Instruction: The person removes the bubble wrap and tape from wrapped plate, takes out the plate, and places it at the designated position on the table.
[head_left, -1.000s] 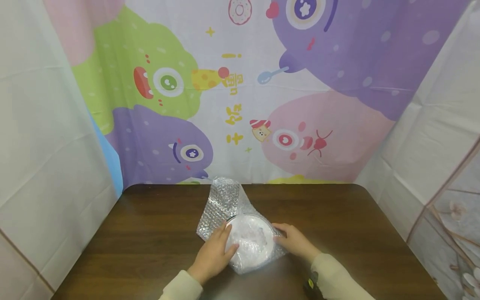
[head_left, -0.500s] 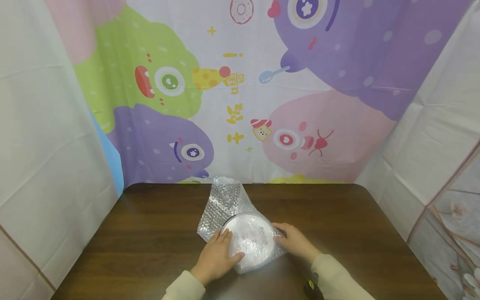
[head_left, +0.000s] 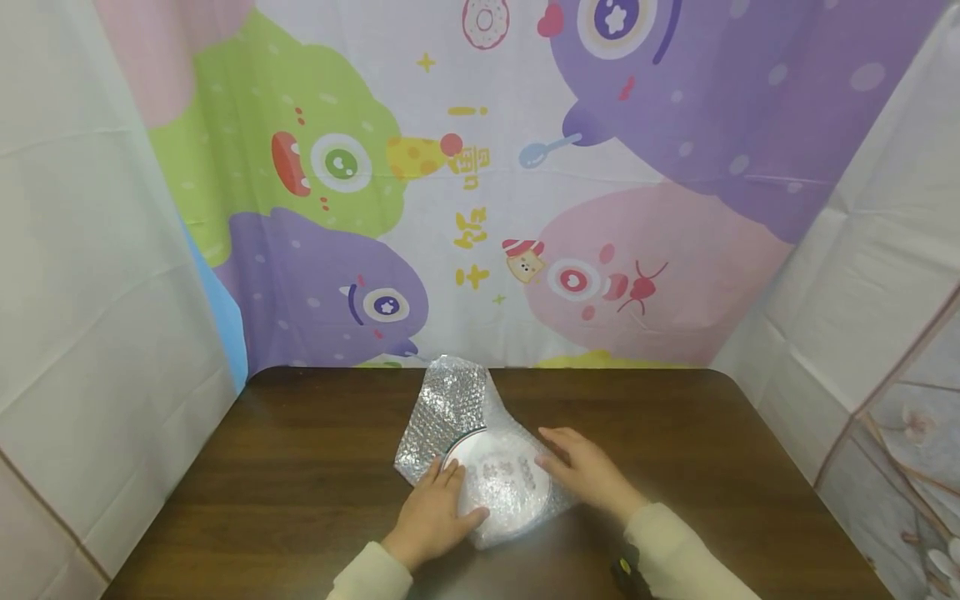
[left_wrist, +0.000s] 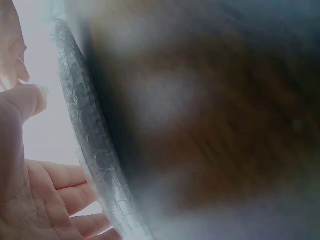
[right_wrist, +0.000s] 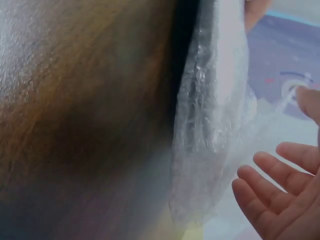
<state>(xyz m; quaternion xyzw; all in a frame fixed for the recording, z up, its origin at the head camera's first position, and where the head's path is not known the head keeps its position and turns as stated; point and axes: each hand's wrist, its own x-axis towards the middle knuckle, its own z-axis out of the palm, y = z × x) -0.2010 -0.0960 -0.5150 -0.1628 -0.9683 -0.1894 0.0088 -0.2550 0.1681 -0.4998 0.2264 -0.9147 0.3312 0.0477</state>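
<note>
A round white plate (head_left: 498, 496) with a dark rim lies on the table, bubble wrap (head_left: 450, 400) under and over it. Most of its face shows blurred through the clear film. My left hand (head_left: 431, 515) rests on the plate's left side, its fingers at the rim and its thumb over the wrap. In the left wrist view, the fingers (left_wrist: 75, 195) lie extended against the wrapped edge. My right hand (head_left: 592, 477) is at the right edge of the wrap, fingers loosely extended. The right wrist view shows its fingers (right_wrist: 272, 187) spread, apart from the wrapped edge (right_wrist: 200, 115).
The dark wooden table (head_left: 315, 450) runs back to a cartoon-printed curtain (head_left: 480, 208). Pale cloth hangs at the left (head_left: 105, 250) and right (head_left: 840, 275). One pointed end of the wrap reaches the table's back edge.
My right hand has let go of the wrapped right edge and risen slightly. The wrap over the plate has shifted. My left hand has moved slightly, its thumb a little further over the plate.
</note>
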